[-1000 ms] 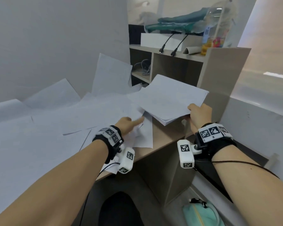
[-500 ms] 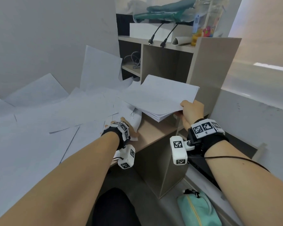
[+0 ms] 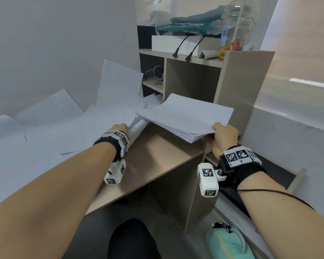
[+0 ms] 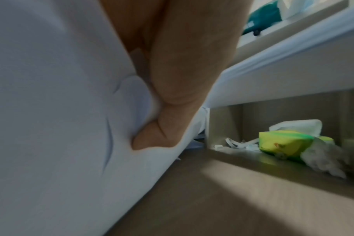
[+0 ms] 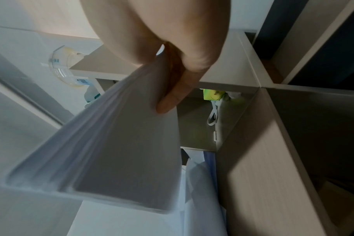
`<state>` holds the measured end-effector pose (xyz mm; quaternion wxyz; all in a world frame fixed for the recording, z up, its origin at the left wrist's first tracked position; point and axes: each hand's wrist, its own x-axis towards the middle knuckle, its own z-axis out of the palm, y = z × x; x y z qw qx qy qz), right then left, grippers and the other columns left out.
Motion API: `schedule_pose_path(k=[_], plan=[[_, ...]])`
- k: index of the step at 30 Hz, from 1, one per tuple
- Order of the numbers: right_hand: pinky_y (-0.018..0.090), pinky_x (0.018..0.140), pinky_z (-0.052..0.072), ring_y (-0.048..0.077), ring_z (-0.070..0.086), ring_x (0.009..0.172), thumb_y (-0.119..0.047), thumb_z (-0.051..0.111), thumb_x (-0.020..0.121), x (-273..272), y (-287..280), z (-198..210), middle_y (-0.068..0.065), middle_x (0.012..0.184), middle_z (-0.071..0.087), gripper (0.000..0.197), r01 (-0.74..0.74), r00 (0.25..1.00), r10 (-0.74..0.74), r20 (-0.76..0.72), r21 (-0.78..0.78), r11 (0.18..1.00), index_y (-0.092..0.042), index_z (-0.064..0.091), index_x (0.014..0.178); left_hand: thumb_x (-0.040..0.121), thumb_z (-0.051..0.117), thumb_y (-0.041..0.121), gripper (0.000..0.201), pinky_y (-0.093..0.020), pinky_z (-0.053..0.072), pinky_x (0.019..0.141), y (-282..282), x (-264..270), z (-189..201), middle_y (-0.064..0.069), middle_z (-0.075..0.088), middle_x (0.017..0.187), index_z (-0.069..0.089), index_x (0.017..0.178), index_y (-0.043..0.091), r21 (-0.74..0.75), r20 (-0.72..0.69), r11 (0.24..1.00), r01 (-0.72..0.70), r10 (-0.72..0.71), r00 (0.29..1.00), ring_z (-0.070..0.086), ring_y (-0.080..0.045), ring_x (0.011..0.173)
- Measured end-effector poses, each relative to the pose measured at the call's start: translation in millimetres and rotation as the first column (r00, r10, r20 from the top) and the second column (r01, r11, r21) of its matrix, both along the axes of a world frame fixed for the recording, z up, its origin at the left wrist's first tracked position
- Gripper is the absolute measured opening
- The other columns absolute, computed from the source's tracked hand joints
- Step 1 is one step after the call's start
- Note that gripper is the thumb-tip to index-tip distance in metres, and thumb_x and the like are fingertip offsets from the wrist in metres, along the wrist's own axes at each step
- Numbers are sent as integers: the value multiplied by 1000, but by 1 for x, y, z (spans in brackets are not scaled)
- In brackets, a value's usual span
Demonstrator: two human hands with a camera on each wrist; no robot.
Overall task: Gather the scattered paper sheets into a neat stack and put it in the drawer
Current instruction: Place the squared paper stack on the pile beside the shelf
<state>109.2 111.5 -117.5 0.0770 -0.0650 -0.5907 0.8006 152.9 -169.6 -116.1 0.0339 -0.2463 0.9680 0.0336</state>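
A thick stack of paper (image 3: pixel 183 116) is held off the desk (image 3: pixel 157 161) by the right hand (image 3: pixel 223 139), which is closed on its near corner, thumb on top and fingers (image 5: pixel 172 99) curled beneath. The stack is carried at about 1 o'clock from the wearer, in front of the shelf unit (image 3: pixel 247 86), with its far end unsupported. At about 11 o'clock the left hand (image 3: pixel 123 128) is curled round a bunch of loose sheets (image 3: pixel 137 126), the thumb (image 4: pixel 158 137) seen pressing a dent into the paper. More scattered sheets (image 3: pixel 45 131) are spread over the desk from 9 to 11 o'clock. A partly open drawer (image 3: pixel 281 171) is seen at 3 o'clock, below the right wrist.

Held by one corner only, the stack could sag and fan apart, and sheets could slide out. The bunch in the left hand is likely to be creased by so tight a grip. Alignment could be lost when the bunch is joined to the stack.
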Motion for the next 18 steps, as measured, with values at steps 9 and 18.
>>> schedule_pose_path(k=[9,18], plan=[[38,73,46,25,60,84,3,51,82,8,-9,-43,11,90,66,17,85,991,-73,114,-105,991,-1,65,91,81,70,5,26,-36,48,70,-68,18,36,-15,55,83,52,100,3,57,-255,990,-131,141,957,58,-35,81],[51,81,56,36,65,89,7,48,88,8,-43,-83,19,102,66,30,-96,931,90,354,0,995,-3,56,116,82,74,14,84,-38,50,76,-66,29,29,-11,48,104,24,149,12,111,-115,994,5,7,993,53,-32,91]])
